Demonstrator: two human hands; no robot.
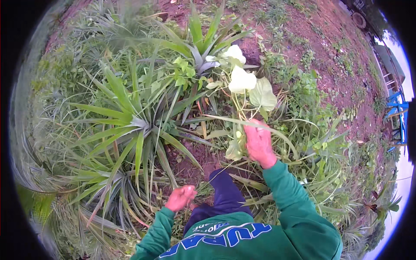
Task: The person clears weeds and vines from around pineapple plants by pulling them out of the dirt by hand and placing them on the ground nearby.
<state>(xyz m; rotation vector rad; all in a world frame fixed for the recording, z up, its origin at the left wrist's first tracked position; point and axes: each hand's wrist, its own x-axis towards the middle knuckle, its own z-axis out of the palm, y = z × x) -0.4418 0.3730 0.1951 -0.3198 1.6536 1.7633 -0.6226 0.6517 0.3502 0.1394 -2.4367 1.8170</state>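
Observation:
My right hand is closed around the stems of a leafy vine, whose broad pale leaves fan out beyond the fist. A long grass blade crosses over the same hand. My left hand is lower and to the left, near my dark-trousered knee, with its fingers curled in. A thin stalk passes close to it, but whether the fingers hold that stalk I cannot make out. Left of my hands grows a spiky pineapple plant with long green leaves. Another pineapple plant stands farther off, partly behind the vine leaves.
A third spiky plant grows at the lower left. Weeds and long grass cover the ground to the right. Beyond lies reddish bare soil. A blue frame stands at the far right edge, near a parked vehicle.

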